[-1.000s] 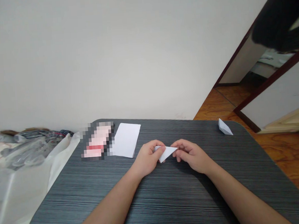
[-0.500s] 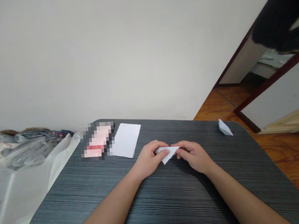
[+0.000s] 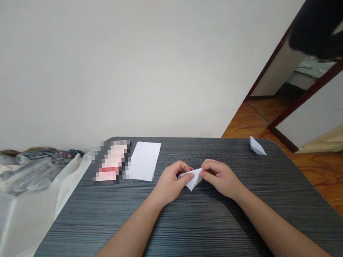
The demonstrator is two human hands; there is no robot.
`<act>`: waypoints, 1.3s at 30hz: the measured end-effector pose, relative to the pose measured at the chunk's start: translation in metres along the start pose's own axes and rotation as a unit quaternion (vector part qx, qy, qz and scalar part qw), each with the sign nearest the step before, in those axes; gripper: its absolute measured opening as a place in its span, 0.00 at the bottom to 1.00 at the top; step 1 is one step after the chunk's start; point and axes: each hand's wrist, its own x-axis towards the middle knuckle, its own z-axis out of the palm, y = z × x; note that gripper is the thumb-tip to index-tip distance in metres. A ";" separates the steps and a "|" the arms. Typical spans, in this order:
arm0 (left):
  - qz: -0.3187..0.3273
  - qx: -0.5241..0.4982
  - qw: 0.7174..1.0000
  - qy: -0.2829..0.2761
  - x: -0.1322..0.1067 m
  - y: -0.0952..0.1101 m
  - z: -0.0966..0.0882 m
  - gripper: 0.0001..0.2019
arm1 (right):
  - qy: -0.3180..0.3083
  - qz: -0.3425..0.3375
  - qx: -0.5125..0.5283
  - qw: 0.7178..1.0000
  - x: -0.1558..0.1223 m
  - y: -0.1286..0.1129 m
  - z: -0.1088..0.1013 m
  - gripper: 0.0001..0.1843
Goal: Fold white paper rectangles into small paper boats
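Between my two hands is a small piece of folded white paper [image 3: 193, 180], roughly triangular with one point facing down toward me. My left hand [image 3: 173, 183] pinches its left side, thumb on the near face and fingers behind. The thumb and fingers of my right hand [image 3: 221, 177] close on its upper right corner. Both hands are just above the dark wood-grain table [image 3: 178, 229]. The fingers behind the paper are partly hidden.
A stack of white paper sheets [image 3: 146, 161] lies back left, beside a pixelated pink and red item [image 3: 111, 161]. A folded paper boat [image 3: 257, 146] sits at the back right. Plastic-wrapped things [image 3: 30, 173] are left of the table; a wall [image 3: 155, 67] rises behind it.
My right thumb and fingers have shifted slightly left onto the paper's corner. The folded paper has tilted, its lower point moving a little right and down. My left hand stays nearly still.
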 end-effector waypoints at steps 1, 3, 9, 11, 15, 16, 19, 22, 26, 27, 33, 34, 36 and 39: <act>-0.007 0.001 1.000 -0.001 0.000 -0.001 0.000 0.07 | 0.009 -0.012 -0.007 1.000 0.000 -0.001 0.000 0.09; -0.023 0.004 1.000 -0.004 0.000 -0.003 0.001 0.09 | 0.020 -0.016 -0.019 0.999 0.001 -0.001 0.002 0.10; -0.053 -0.004 0.997 -0.050 -0.001 -0.004 0.001 0.11 | 0.005 0.051 -0.060 0.997 -0.001 -0.001 0.006 0.10; -0.059 0.016 0.995 -0.078 -0.002 -0.001 0.001 0.13 | 0.009 0.046 -0.073 0.996 0.000 -0.002 0.006 0.10; -0.050 0.093 0.991 -0.087 -0.003 0.001 0.000 0.11 | 0.007 0.046 -0.078 0.996 0.001 -0.004 0.007 0.10; -0.050 0.100 0.990 -0.084 -0.002 0.000 0.000 0.11 | 0.004 0.048 -0.073 0.996 0.001 -0.005 0.007 0.10; -0.057 0.080 0.993 -0.060 -0.001 -0.003 0.000 0.11 | -0.013 0.054 -0.050 0.997 -0.001 -0.006 0.007 0.10; -0.059 0.048 0.997 -0.028 0.000 -0.003 -0.001 0.10 | -0.061 0.086 -0.015 0.994 -0.003 -0.007 0.006 0.10; -0.056 0.040 0.997 -0.031 0.000 0.002 -0.002 0.10 | -0.090 0.125 0.020 0.988 -0.005 -0.008 0.005 0.13; -0.058 0.038 0.997 -0.036 0.000 0.003 -0.002 0.10 | -0.087 0.131 0.026 0.987 -0.005 -0.008 0.005 0.14; -0.064 0.031 0.995 -0.065 -0.001 0.005 -0.002 0.12 | -0.092 0.156 0.069 0.981 -0.004 -0.006 0.006 0.13; -0.066 0.029 0.995 -0.064 -0.001 0.005 -0.002 0.12 | -0.096 0.157 0.079 0.980 -0.004 -0.006 0.006 0.13; -0.069 0.021 0.996 -0.060 -0.001 0.006 -0.002 0.12 | -0.104 0.155 0.095 0.978 -0.004 -0.005 0.005 0.13; -0.072 0.008 0.996 -0.051 -0.001 0.006 -0.002 0.11 | -0.106 0.146 0.099 0.979 -0.004 -0.005 0.004 0.15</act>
